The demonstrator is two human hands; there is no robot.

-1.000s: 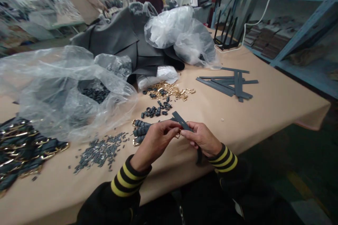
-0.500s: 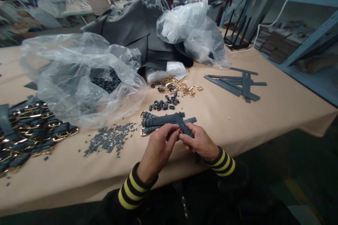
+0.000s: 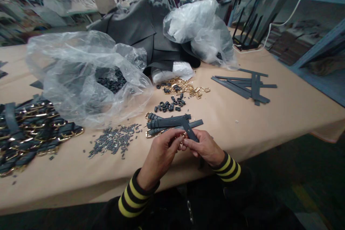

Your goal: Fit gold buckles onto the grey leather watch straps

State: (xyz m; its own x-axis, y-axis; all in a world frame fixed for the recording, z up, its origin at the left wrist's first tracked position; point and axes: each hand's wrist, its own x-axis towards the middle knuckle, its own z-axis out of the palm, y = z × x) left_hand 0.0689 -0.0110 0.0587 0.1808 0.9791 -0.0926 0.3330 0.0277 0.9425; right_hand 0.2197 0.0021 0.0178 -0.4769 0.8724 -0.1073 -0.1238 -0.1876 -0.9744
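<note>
The right hand gripped a grey strap; the left hand pinched a gold buckle against it. Keeping both pinches close probably steadied the fitting.

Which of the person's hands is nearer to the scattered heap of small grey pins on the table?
Left. The left hand is just right of the grey pins, near the table's front edge. The right hand lies farther right, beyond the left one, holding a grey strap.
</note>
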